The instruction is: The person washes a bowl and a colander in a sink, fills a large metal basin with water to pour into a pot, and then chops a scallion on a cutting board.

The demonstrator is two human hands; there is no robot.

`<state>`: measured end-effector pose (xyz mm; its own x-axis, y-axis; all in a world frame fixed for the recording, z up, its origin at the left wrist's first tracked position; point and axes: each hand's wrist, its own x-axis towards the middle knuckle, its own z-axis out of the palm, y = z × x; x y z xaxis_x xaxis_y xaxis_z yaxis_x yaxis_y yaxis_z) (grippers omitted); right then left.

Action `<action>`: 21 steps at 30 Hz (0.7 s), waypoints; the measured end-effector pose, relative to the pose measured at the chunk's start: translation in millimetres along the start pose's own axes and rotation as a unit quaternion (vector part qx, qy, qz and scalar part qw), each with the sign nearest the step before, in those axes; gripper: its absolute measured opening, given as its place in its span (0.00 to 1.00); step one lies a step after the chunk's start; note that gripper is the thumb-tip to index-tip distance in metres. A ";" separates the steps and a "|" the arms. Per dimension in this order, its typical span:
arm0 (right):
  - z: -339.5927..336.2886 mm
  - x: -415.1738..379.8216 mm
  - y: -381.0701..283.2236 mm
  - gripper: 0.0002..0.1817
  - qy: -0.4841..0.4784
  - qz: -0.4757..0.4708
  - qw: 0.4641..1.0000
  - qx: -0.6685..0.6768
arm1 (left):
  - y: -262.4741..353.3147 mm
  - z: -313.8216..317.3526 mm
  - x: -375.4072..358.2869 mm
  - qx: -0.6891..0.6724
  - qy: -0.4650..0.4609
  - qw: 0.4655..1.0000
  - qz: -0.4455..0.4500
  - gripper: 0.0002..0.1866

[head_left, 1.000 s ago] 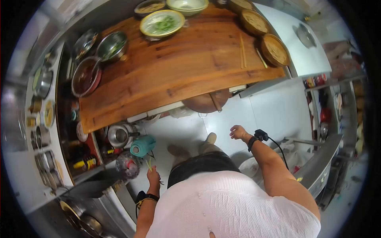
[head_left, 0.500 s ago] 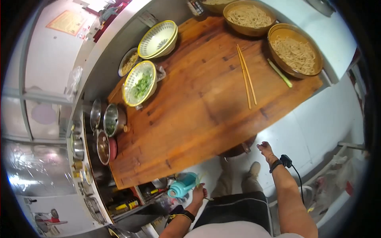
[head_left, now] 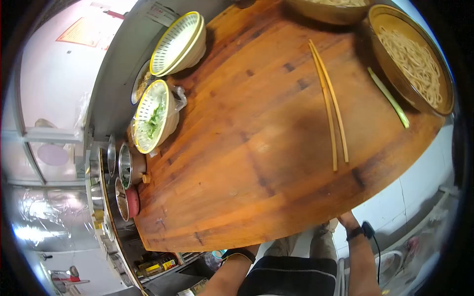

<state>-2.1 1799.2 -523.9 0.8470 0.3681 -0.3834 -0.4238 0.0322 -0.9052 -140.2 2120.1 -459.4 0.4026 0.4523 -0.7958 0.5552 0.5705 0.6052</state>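
My left hand is hidden below the front edge of the wooden table [head_left: 237, 197]; only the forearm and its black wristband show. The back of my right hand [head_left: 348, 220] shows just under the same edge, while its fingers are covered. What either hand holds is not visible. A pair of wooden chopsticks [head_left: 331, 106] lies on the tabletop, forward of my right hand. To their right lies a green stalk [head_left: 390, 98], beside a brown bowl of noodles [head_left: 414, 64].
At the left stand a yellow-rimmed basket of chopped greens [head_left: 153, 118], stacked white baskets [head_left: 177, 44] and metal bowls [head_left: 126, 165]. Another noodle bowl [head_left: 331, 14] sits at the back. Under the table are shelves with bottles [head_left: 158, 266]. A cable [head_left: 377, 251] hangs from my right wrist.
The view has shifted closer over the table. Both hands, seen in front of its edge before, have passed beneath it. The turquoise jug below is now mostly hidden. Chopsticks and bowls stay in place.
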 end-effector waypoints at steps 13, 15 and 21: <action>-57.1 -28.2 -42.0 0.14 -0.178 0.125 0.973 -0.074 | 18.8 28.1 10.3 -0.084 -0.021 0.996 -0.022 0.15; -70.4 -25.9 -33.6 0.16 -0.230 0.021 0.948 -0.221 | 18.1 31.4 11.9 -0.093 -0.031 0.995 -0.027 0.15; -31.8 -15.2 -53.9 0.12 0.126 0.066 0.973 0.182 | 24.3 43.3 14.9 -0.114 -0.063 0.991 -0.042 0.16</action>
<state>18.1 1762.4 -475.1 0.8105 0.1537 -0.5653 -0.5802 0.3434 -0.7385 -89.2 2111.0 -457.5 0.4573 0.3153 -0.8315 0.4175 0.7495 0.5138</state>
